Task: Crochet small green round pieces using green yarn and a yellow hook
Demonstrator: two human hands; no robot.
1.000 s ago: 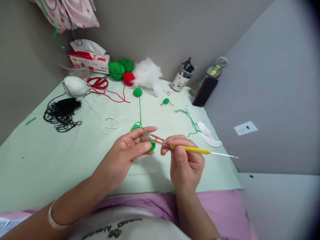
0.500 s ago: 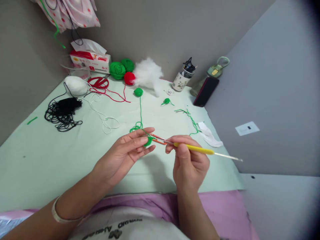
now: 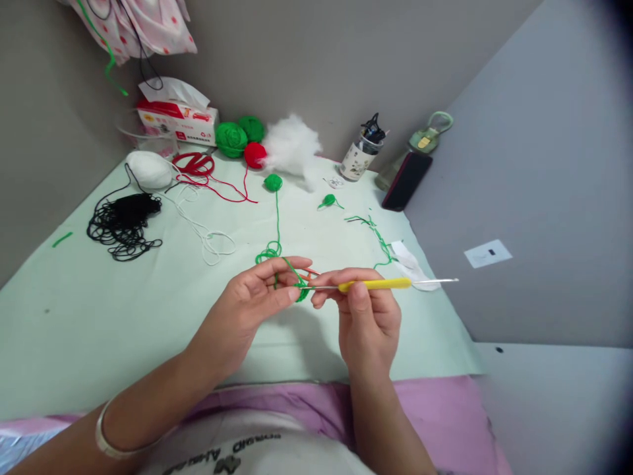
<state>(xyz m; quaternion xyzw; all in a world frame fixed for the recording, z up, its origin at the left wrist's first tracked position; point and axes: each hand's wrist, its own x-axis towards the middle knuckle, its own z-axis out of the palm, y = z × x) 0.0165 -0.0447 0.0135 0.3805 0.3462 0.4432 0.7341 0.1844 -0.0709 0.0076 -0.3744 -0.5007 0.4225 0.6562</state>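
Observation:
My left hand (image 3: pixel 247 300) pinches a small green crochet piece (image 3: pixel 302 291) between thumb and fingers, with green yarn (image 3: pixel 291 267) running over the raised index finger. In my right hand (image 3: pixel 370 316) is a crochet hook (image 3: pixel 376 284) with a yellow handle and metal ends, held almost level. Its left tip meets the green piece; the exact stitch is too small to make out. Partly hidden behind the fingertips is an orange-red thing (image 3: pixel 310 272). From my left hand the yarn leads through loose loops (image 3: pixel 270 252) to a small green ball (image 3: pixel 273 183).
At the back stand a tissue box (image 3: pixel 180 122), green yarn balls (image 3: pixel 231 139), a red ball (image 3: pixel 255 155), white stuffing (image 3: pixel 293 144) and a pen cup (image 3: pixel 362 157). Red-handled scissors (image 3: pixel 194 164), white yarn (image 3: pixel 148 169) and black yarn (image 3: pixel 126 221) lie left. A phone (image 3: pixel 408 181) leans right.
The hook has turned from slanting to nearly level, and my right hand has shifted slightly left. My left fingers have curled in and the green piece sits a little lower right.

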